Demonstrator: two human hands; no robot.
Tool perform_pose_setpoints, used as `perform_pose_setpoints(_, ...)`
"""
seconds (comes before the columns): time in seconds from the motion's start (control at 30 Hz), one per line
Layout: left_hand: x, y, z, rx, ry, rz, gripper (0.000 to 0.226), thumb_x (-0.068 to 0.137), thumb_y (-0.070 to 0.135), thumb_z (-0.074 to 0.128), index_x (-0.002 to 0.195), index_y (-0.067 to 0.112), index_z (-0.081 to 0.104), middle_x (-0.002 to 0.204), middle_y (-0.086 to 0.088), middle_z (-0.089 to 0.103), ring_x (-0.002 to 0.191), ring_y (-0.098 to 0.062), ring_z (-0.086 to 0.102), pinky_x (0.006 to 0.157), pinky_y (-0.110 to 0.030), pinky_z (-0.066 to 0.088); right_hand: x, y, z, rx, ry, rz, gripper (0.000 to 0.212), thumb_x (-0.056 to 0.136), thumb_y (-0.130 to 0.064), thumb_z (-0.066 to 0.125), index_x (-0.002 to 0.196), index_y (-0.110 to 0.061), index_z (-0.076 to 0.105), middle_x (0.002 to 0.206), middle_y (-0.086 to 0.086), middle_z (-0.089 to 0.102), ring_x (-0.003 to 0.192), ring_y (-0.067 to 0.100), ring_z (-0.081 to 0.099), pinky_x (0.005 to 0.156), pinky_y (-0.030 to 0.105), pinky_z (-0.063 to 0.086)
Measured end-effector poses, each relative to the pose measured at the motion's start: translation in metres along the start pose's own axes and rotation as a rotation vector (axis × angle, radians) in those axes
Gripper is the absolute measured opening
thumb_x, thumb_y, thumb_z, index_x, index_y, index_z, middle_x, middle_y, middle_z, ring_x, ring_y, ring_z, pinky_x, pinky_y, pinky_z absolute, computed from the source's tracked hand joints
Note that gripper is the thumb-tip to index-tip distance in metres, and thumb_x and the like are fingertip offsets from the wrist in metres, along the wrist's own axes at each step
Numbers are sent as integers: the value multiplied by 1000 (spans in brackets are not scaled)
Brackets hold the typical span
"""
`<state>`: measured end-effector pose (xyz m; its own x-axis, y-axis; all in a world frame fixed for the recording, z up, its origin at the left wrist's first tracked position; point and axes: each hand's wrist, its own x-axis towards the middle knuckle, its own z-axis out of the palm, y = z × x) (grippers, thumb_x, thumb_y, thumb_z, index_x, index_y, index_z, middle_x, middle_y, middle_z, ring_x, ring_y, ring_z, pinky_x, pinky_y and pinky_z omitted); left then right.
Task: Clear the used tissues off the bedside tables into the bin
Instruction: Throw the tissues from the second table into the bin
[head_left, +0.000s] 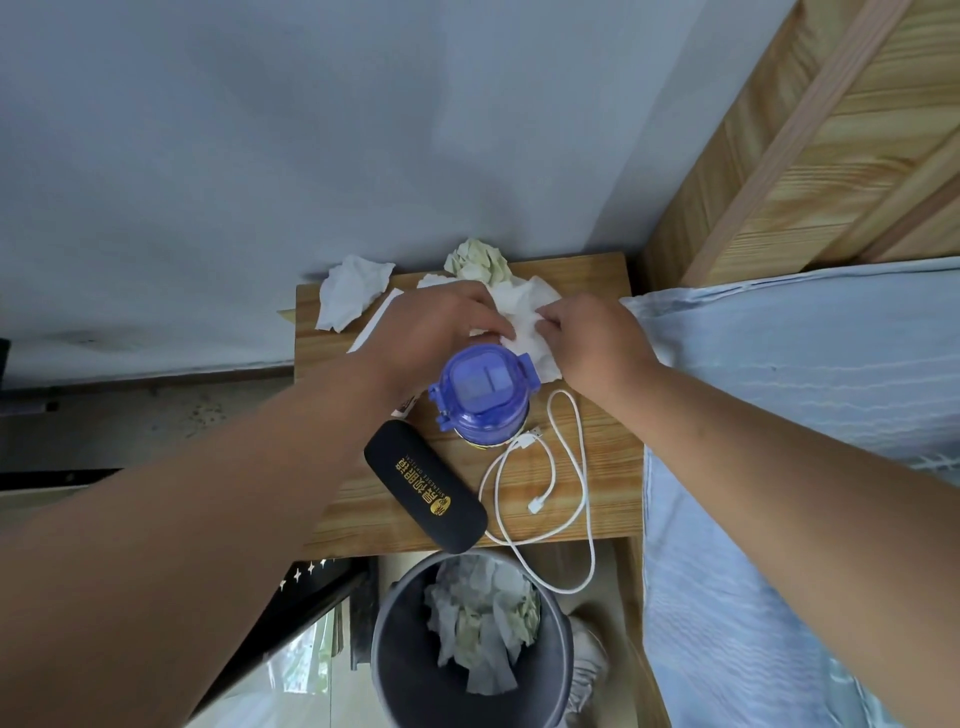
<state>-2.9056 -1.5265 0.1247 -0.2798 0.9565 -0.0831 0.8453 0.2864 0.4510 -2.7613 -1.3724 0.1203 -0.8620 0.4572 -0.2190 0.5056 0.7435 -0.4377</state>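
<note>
Where the bed (779, 415) meets the wall, the table (597, 457) sits beside it, bin (395, 665) on the floor at its near edge, binned tissues (483, 618) inside. On the table: black case (426, 488) near-left, blue bottle (480, 389) centre, white cable (566, 499) looped near-right, trailing over the edge. The left hand (431, 332) and right hand (592, 343) both pinch one white tissue (524, 312) just beyond the bottle, fingers curled on it. A white wad (350, 291) overhangs the far-left corner; green wad (478, 260) at the far edge, by the wall.
</note>
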Motion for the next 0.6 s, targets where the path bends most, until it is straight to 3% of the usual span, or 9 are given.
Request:
perform_pose_setpoints(0.13, -1, 7, -10, -191, 143, -209, 19, 96, 19, 65, 107, 19, 81, 97, 7, 67, 78, -18, 61, 74, -31, 49, -7, 3, -8, -49, -43, 10, 33, 109, -19, 48, 133, -9, 69, 129, 10, 71, 118, 24, 65, 92, 23, 43)
perform_pose_setpoints(0.2, -6, 10, -15, -314, 242, -314, 22, 93, 22, 60, 105, 23, 77, 94, 14, 65, 70, -8, 56, 71, -28, 47, -10, 3, -18, -55, 3, 25, 33, 109, -20, 48, 127, -9, 72, 126, 11, 73, 115, 27, 67, 93, 29, 48)
perform_pose_setpoints(0.3, -16, 14, -23, -601, 408, -477, 23, 93, 13, 67, 95, 35, 74, 87, 17, 71, 73, -6, 62, 71, -25, 51, -21, -2, -37, -92, 104, 20, 36, 109, -25, 46, 124, -9, 74, 119, 14, 74, 107, 31, 69, 90, 36, 55)
perform_pose_setpoints(0.4, -31, 21, -35, -717, 576, -583, 29, 90, 13, 72, 85, 42, 71, 83, 27, 73, 73, 1, 64, 66, -17, 52, -35, -7, -57, -35, 199, 14, 34, 108, -23, 48, 126, -11, 74, 118, 13, 74, 106, 34, 68, 87, 39, 55)
perform_pose_setpoints(0.53, -62, 39, -53, -917, 822, -707, 22, 85, 12, 77, 85, 34, 71, 95, 13, 76, 86, -9, 70, 73, -29, 58, -57, -6, -78, 11, 319, 49, 28, 107, -20, 49, 106, -9, 75, 98, 12, 75, 89, 35, 66, 70, 37, 46)
perform_pose_setpoints(0.6, -82, 50, -57, -1049, 933, -773, 23, 88, 8, 75, 87, 30, 71, 96, 8, 78, 87, -12, 72, 70, -31, 58, -73, -5, -86, 74, 369, 59, 27, 106, -19, 51, 101, -6, 73, 87, 14, 73, 81, 38, 64, 70, 42, 50)
